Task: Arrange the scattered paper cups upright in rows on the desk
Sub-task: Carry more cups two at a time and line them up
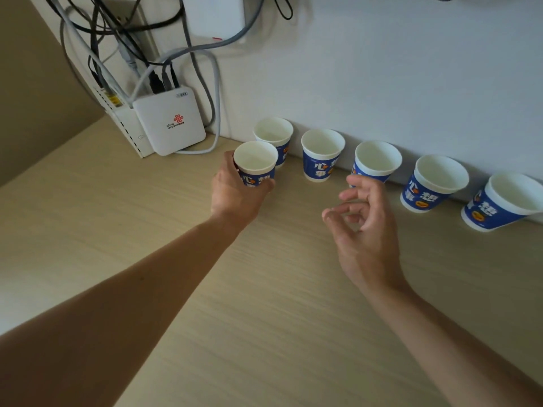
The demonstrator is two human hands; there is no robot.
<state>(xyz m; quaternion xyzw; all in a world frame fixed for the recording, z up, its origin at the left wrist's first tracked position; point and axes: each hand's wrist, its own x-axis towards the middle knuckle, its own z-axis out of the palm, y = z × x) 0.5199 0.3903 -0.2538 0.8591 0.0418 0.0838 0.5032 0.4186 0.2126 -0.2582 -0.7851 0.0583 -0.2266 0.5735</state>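
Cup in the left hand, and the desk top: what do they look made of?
Held cup: looks like thin paper, matte white inside, blue print outside, rolled rim. Desk top: probably laminate or veneer, pale wood-grain streaks, dull sheen.

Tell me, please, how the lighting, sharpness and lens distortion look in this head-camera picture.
Head view: light is soft and dim, no glare on the desk; wide-angle distortion makes the rightmost cup lean outward; the cables at top left look slightly soft; the left hand, its held cup and the right hand are fairly sharp.
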